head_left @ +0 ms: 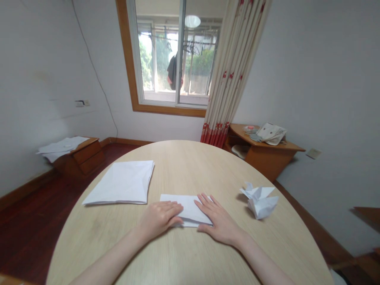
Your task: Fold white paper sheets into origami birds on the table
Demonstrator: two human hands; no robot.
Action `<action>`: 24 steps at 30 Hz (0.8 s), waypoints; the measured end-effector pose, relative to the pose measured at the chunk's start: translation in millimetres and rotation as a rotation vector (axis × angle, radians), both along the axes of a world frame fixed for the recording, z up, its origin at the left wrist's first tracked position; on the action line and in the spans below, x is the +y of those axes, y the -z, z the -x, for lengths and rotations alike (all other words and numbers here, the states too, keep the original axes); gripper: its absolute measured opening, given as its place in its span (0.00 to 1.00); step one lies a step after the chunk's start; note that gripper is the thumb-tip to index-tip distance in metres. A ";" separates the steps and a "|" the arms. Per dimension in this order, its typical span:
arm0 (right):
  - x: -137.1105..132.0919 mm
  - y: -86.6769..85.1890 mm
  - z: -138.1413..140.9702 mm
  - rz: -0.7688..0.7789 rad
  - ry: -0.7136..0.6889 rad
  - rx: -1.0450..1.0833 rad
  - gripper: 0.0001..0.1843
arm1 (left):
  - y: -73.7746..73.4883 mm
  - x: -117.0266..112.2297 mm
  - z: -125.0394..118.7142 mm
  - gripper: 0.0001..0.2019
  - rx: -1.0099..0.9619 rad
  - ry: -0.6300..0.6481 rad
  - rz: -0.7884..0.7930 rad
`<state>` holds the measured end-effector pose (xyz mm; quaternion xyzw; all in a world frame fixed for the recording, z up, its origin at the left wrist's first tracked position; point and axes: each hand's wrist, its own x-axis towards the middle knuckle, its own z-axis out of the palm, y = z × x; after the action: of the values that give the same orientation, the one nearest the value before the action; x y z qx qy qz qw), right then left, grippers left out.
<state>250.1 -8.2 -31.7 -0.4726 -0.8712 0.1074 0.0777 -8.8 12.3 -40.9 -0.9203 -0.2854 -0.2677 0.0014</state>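
A folded sheet of white paper (190, 213) lies on the table in front of me, its near edge showing a loose layer lifted slightly. My left hand (162, 215) rests on the left part of this sheet, fingers together and laid over it, thumb apart by the near edge. Across the right end, my right hand (218, 217) lies flat with its fingers spread. To the right stands a folded white paper figure (259, 201) with pointed flaps, apart from both hands. Left of the sheet is a flat stack of white paper (121, 182).
The round wooden table (184, 158) fills the foreground. Behind it on the right, a wooden desk (267, 158) carries a cloth bag (271, 133). A low wooden cabinet (86, 156) with papers on top stands at left. A curtain (231, 75) hangs beside the window (157, 59).
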 end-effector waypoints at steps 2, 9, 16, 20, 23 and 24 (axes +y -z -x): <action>0.5 1.7 -0.8 -0.015 -0.003 0.030 0.39 | -2.8 0.9 3.2 0.19 0.000 0.024 -0.017; 1.6 4.6 -5.0 -0.016 0.007 0.125 0.37 | -11.6 2.1 14.1 0.20 -0.047 0.016 0.009; 1.9 6.2 -6.8 -0.114 -0.015 0.215 0.32 | -8.0 8.5 20.5 0.23 -0.222 -0.068 0.118; 0.0 5.3 -6.5 -0.259 -0.054 0.270 0.25 | -8.4 8.3 19.6 0.18 -0.307 -0.039 0.125; -2.3 3.1 -6.0 -0.390 -0.062 0.312 0.21 | -8.7 7.5 17.8 0.15 -0.356 -0.030 0.136; -2.9 2.0 -5.7 -0.439 -0.069 0.330 0.19 | -8.6 7.3 17.2 0.15 -0.375 -0.028 0.140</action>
<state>255.7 -11.1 -33.6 -0.3905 -0.8648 -0.0057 0.3155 -25.9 19.6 -32.3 -0.8482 -0.3111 -0.4138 -0.1120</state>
